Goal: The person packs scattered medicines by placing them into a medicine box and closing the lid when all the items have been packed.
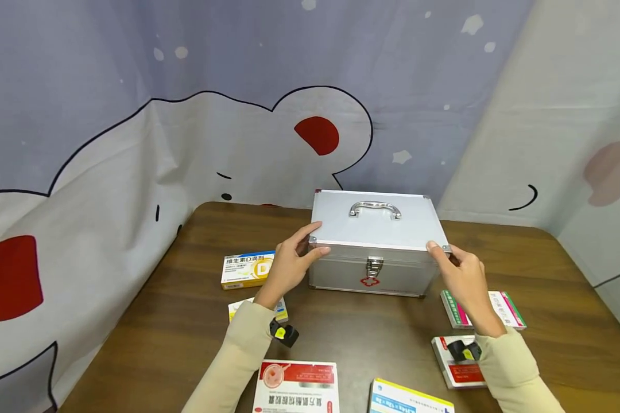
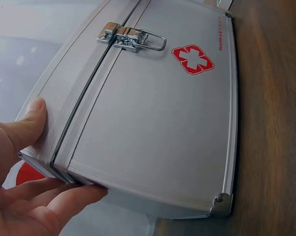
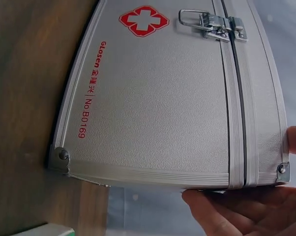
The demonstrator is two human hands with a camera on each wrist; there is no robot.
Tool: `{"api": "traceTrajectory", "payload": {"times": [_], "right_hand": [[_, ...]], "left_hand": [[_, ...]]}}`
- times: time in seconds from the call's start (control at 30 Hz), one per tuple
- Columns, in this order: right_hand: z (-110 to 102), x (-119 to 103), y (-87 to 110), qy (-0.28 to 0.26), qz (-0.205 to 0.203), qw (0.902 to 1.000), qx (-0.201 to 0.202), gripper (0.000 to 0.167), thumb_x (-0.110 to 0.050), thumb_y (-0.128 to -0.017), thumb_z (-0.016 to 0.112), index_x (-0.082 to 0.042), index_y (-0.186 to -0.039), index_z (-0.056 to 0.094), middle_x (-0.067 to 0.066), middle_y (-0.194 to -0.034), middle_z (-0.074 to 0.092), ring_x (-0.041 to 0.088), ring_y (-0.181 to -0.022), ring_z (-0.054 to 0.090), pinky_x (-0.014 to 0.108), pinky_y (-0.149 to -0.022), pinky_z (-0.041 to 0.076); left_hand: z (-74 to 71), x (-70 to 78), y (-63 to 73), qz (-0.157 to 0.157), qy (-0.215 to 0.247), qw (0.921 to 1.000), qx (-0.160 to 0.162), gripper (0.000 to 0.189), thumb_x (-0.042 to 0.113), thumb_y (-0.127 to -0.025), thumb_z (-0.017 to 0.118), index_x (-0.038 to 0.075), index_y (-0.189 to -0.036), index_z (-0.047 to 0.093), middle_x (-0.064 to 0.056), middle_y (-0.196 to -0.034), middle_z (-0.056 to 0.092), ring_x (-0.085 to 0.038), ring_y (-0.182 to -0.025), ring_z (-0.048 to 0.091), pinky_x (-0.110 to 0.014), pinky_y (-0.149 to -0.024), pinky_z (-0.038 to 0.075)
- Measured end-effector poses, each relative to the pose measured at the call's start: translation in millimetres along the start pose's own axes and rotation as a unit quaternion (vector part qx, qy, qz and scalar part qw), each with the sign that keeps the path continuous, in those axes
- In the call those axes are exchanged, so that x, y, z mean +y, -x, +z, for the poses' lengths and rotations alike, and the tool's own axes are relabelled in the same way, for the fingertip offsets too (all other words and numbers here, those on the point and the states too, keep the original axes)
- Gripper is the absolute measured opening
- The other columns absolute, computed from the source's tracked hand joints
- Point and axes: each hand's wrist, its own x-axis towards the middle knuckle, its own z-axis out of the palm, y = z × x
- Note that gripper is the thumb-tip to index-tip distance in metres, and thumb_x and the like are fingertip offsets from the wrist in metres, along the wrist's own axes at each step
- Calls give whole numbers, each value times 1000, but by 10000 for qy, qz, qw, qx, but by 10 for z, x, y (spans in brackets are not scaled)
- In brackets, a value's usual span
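A silver metal first-aid box [image 1: 367,269] stands at the back of the table with its lid [image 1: 336,212] down. A chrome handle [image 1: 375,207] lies on the lid, and a latch [image 2: 133,38] sits on the front above a red cross emblem [image 3: 143,20]. My left hand [image 1: 287,267] grips the box's left front corner, thumb on the lid's front edge and fingers against the side. At the right front corner, my right hand [image 1: 467,284] holds the box with its thumb on the lid's edge and its fingers along the side wall.
Medicine boxes lie around the table: a vitamin D box [image 1: 248,269] and a partly covered white-yellow one [image 1: 240,308] on the left, red-white [image 1: 297,387] and blue-yellow [image 1: 408,398] ones in front, green-pink [image 1: 506,310] and red-white [image 1: 462,373] ones on the right. A printed curtain [image 1: 258,143] hangs behind.
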Motion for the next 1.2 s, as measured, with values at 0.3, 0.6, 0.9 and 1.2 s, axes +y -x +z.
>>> {"api": "traceTrajectory", "payload": {"times": [0.3,0.6,0.9,1.2], "right_hand": [[-32,-39,225,-39,-133,9997,-224,49,-47,-90,51,-6,-111,67,8,-72,60,14,-64,48,23,-54,39],[-178,-130,476,247,-206,9972,-670,55,-43,-91,50,3,-119,59,19,-98,67,16,-78,57,25,-60,45],[-271,-201,581,201,-790,9950,-574,44,-32,-92,52,-2,-123,57,16,-102,66,-2,-79,55,17,-61,43],[-344,-272,513,-766,-888,9924,-382,44,-20,-92,56,-1,-130,50,18,-116,59,-8,-92,55,8,-66,45]], "left_hand": [[-117,55,231,-83,-43,9999,105,53,32,-80,68,25,-131,52,-1,-135,48,-15,-120,48,-33,-94,43],[-180,102,446,130,-367,9991,155,51,35,-81,67,29,-130,53,-2,-112,62,-10,-58,37,-21,-50,33],[-217,280,515,226,-450,9982,322,48,24,-78,71,17,-124,59,3,-57,35,-8,-49,27,-18,-46,24],[-276,527,369,816,-188,9937,744,52,13,-79,70,-3,-125,52,-19,-103,65,-20,-87,66,-29,-69,54]]}}
